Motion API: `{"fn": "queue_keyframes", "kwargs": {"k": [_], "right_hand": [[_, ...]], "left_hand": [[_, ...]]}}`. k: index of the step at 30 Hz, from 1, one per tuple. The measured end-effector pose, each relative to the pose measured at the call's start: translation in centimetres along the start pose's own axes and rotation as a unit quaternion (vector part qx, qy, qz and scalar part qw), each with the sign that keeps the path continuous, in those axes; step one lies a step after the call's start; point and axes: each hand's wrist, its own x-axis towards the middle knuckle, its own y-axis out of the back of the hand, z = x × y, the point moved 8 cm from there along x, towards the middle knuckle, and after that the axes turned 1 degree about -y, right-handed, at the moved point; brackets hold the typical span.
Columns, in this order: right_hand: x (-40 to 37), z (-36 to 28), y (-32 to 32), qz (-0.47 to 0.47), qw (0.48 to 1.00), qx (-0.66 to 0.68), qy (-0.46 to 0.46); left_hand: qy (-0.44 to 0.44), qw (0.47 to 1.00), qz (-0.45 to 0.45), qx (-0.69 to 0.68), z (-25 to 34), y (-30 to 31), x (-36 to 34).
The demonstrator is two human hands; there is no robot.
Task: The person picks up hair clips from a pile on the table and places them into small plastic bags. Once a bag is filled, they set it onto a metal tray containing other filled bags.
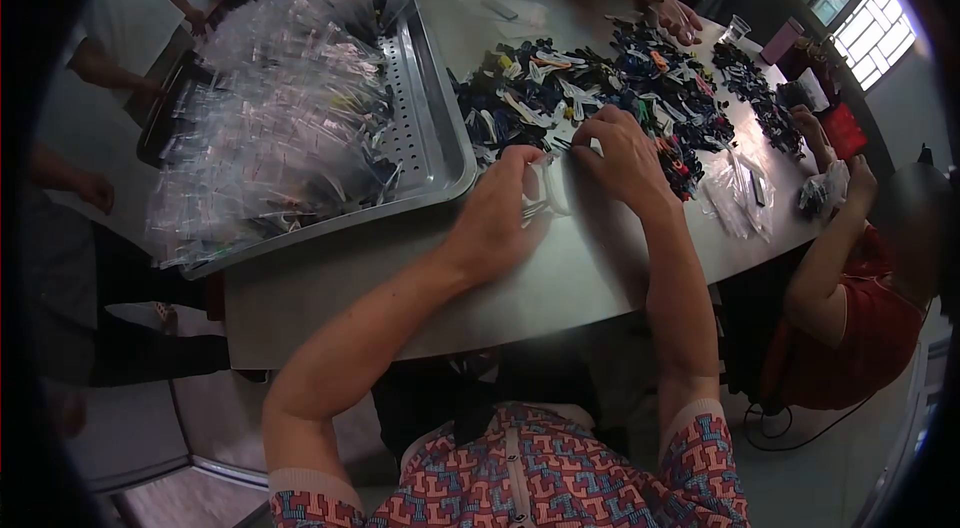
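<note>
My left hand (497,213) is closed around a clear plastic bag (546,193) just above the near part of the table. At the bag's upper end, my right hand (625,160) pinches a small, slim dark piece (562,143); its exact kind is too small to make out. The fingertips of both hands are close together. Right behind them spreads a pile of small slim pieces (560,83), mostly black, with white, yellow, orange and green ones among them.
On the left, a perforated metal tray (425,118) is heaped with filled clear bags (280,108). Loose clear bags (740,193) lie right of my right hand. Co-workers' hands (680,20) are at the far side and at the right edge (860,183). A plastic cup (735,29) stands far right.
</note>
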Motion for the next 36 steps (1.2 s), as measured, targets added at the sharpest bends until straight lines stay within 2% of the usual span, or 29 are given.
{"fn": "queue_keyframes", "kwargs": {"k": [2, 3, 5, 6, 8, 9, 13, 17, 19, 20, 22, 23, 25, 26, 28, 29, 30, 32, 33, 34, 35, 36], "right_hand": [[-0.2, 1.1, 0.8, -0.047, 0.990, 0.108, -0.077], [-0.6, 0.6, 2.7, -0.042, 0.976, 0.165, -0.134], [-1.5, -0.1, 4.3, -0.027, 0.955, 0.278, -0.098], [-1.5, -2.5, 6.1, -0.059, 0.959, 0.269, -0.071], [-2.1, -5.3, 7.4, -0.117, 0.963, 0.233, -0.074], [-2.3, -6.5, 7.6, -0.121, 0.963, 0.233, -0.055], [-1.8, -8.2, 6.9, -0.052, 0.977, 0.202, -0.043], [-1.2, -9.3, 5.7, -0.075, 0.977, 0.192, -0.059], [-1.0, -9.1, 5.8, -0.059, 0.971, 0.225, -0.054], [-0.9, -8.9, 5.9, -0.044, 0.964, 0.257, -0.049], [0.2, -6.2, 6.0, -0.045, 0.931, 0.356, -0.070], [0.8, -4.8, 6.4, -0.043, 0.918, 0.383, -0.097], [2.2, -3.2, 6.0, -0.072, 0.909, 0.405, -0.063], [2.6, -3.3, 5.3, -0.121, 0.914, 0.387, -0.025], [2.5, -4.8, 4.0, -0.229, 0.904, 0.357, 0.048], [2.3, -5.4, 3.0, -0.272, 0.888, 0.368, 0.050], [2.1, -5.8, 2.4, -0.261, 0.887, 0.371, 0.091], [2.1, -5.9, 1.5, -0.222, 0.866, 0.424, 0.147], [2.0, -5.7, 1.2, -0.220, 0.864, 0.426, 0.152], [2.1, -5.2, 1.2, -0.201, 0.854, 0.463, 0.127], [2.1, -4.8, 1.2, -0.182, 0.840, 0.501, 0.103], [1.7, -4.4, 0.7, -0.205, 0.781, 0.590, 0.002]], "left_hand": [[-0.001, 1.000, 0.006, 0.008, -0.2, 0.1, 0.2], [-0.015, 1.000, 0.016, 0.005, -0.2, 0.1, 0.1], [-0.025, 0.999, 0.027, 0.005, -0.3, 0.3, 0.0], [-0.021, 0.999, 0.027, 0.009, -0.4, 0.3, 0.0], [-0.020, 0.999, 0.026, 0.012, -0.3, 0.1, 0.1], [-0.034, 0.999, 0.028, 0.012, 0.2, 0.2, 0.1], [-0.029, 0.999, 0.024, 0.004, 0.1, 0.2, 0.1], [0.000, 1.000, 0.002, 0.002, -0.2, -0.1, 0.1], [-0.047, 0.999, 0.017, -0.013, 0.5, 0.1, 0.2], [-0.048, 0.999, 0.016, -0.012, 0.6, 0.3, 0.1], [0.044, 0.996, -0.025, -0.070, 0.4, 0.3, 0.2], [0.043, 0.997, -0.025, -0.067, 0.2, 0.4, 0.3], [-0.006, 0.993, -0.051, -0.104, 0.5, 0.2, 0.5], [-0.009, 0.994, -0.052, -0.098, 0.2, 0.2, 0.7], [-0.006, 0.971, -0.097, -0.219, 0.5, -0.5, 0.8], [0.032, 0.948, -0.135, -0.287, 0.2, -0.9, 0.5], [0.031, 0.949, -0.136, -0.282, 0.5, -1.0, 0.5], [-0.002, 0.912, -0.151, -0.382, 1.7, -1.2, 0.5], [0.063, 0.919, -0.219, -0.322, 1.5, -1.3, 0.1], [0.064, 0.922, -0.215, -0.317, 1.2, -1.2, 0.2], [0.029, 0.944, -0.211, -0.250, 0.9, -1.2, 0.4], [-0.005, 0.961, -0.208, -0.182, 0.9, -1.2, 0.6]]}}
